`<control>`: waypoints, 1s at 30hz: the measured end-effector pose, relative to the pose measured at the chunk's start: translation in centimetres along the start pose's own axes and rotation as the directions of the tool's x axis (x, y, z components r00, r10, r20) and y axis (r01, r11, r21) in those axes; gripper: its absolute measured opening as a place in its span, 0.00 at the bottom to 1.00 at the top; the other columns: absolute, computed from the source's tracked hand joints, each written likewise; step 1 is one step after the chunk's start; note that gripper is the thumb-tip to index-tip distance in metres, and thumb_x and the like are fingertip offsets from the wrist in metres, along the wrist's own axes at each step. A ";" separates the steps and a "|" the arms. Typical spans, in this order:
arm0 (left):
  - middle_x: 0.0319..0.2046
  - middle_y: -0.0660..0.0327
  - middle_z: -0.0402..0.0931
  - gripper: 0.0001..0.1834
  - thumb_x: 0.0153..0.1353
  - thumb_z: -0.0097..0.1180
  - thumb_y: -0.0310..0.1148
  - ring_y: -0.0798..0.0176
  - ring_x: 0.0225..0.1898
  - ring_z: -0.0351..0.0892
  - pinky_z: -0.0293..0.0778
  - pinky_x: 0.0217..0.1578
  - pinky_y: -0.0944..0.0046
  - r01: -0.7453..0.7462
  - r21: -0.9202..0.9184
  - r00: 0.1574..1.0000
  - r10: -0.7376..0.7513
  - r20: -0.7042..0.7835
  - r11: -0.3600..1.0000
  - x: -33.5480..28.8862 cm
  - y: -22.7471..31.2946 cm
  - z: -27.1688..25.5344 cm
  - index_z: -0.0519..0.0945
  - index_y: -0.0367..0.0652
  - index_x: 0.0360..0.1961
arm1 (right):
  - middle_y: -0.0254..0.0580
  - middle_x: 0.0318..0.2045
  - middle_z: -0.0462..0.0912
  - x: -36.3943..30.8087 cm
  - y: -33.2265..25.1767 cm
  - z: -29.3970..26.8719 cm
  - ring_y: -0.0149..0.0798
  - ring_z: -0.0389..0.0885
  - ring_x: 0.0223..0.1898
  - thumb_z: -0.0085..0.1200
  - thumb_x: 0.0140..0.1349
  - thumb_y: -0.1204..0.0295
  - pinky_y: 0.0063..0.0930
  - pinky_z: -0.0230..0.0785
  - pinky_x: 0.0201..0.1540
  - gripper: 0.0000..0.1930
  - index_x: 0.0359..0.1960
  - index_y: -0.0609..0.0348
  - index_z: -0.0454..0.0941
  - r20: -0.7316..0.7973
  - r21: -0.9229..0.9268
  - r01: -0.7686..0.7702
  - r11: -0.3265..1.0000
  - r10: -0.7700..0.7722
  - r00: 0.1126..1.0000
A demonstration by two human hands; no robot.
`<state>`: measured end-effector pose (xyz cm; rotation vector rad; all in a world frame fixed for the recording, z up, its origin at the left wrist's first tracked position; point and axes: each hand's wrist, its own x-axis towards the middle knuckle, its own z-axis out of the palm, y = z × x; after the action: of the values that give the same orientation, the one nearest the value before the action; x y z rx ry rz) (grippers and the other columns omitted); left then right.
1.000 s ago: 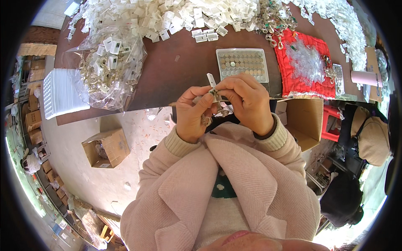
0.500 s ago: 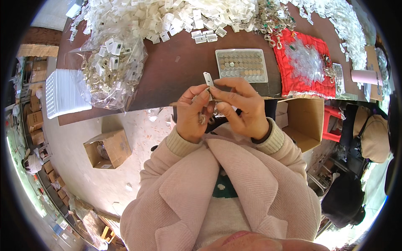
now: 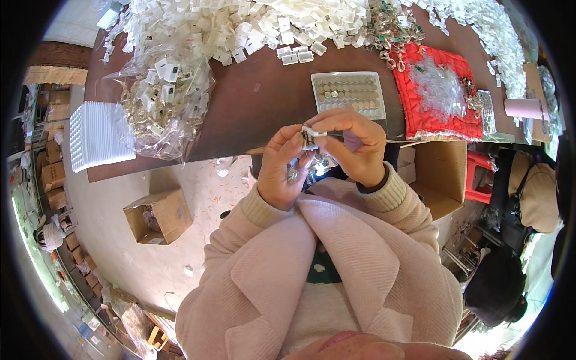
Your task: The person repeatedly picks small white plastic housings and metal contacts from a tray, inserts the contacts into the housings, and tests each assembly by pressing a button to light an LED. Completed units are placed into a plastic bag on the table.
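Note:
In front of my chest, a small white plastic case (image 3: 309, 143) with a dark inside is pinched between both hands. My left hand (image 3: 281, 171) grips it from the left with thumb and fingers. A metal clasp (image 3: 292, 174) dangles at the left palm. My right hand (image 3: 359, 147) has its index finger and thumb closed on the case's right end. A bright bluish-white glow (image 3: 321, 166) shows just below the fingers; its source is partly hidden. Just beyond my right hand lies a clear tray (image 3: 382, 109) with rows of round, flat, coin-like cells.
White plastic pieces (image 3: 258, 30) are heaped along the brown table (image 3: 240, 96). A clear bag (image 3: 165, 114) of clasps and cases stands left, beside stacked white trays (image 3: 96, 135). Right lies a red cloth (image 3: 414, 123) with clear plastic pieces. Cardboard boxes (image 3: 171, 216) stand below.
The white case stood upright above my fingertips; now it is tipped over sideways and lower between them. My right index finger has moved over it, and a bright glow has appeared below.

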<state>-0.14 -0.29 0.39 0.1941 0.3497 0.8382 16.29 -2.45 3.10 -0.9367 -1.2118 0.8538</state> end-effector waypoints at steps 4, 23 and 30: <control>0.39 0.62 0.81 0.12 0.66 0.62 0.29 0.73 0.33 0.76 0.74 0.33 0.75 0.001 -0.042 0.999 -0.003 -0.053 0.999 0.0 0.0 0.3 0.79 0.41 0.49 | 0.49 0.44 0.85 0.0 0.0 -0.7 0.41 0.85 0.45 0.65 0.50 0.86 0.29 0.77 0.47 0.14 0.40 0.64 0.85 0.133 -0.148 0.125 0.981 -0.105 0.986; 0.26 0.68 0.71 0.13 0.70 0.56 0.34 0.78 0.22 0.68 0.60 0.13 0.79 -0.026 -0.030 0.984 0.020 -0.177 0.999 0.0 -1.1 1.6 0.74 0.45 0.52 | 0.50 0.47 0.84 -0.6 0.5 -0.2 0.47 0.84 0.50 0.63 0.54 0.87 0.34 0.77 0.52 0.14 0.43 0.63 0.83 0.125 -0.274 0.252 0.928 -0.225 0.966; 0.24 0.68 0.69 0.16 0.71 0.54 0.38 0.78 0.18 0.66 0.65 0.14 0.80 0.063 0.019 0.986 -0.059 -0.158 0.998 0.3 -1.9 2.2 0.72 0.44 0.56 | 0.48 0.47 0.85 -1.7 0.3 -1.5 0.48 0.83 0.50 0.64 0.52 0.87 0.36 0.77 0.51 0.14 0.41 0.62 0.84 0.079 -0.270 0.264 0.926 -0.252 0.964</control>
<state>2.20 -1.35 1.73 0.1389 0.5122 0.7906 17.53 -4.07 2.05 -0.9580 -1.4822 0.5021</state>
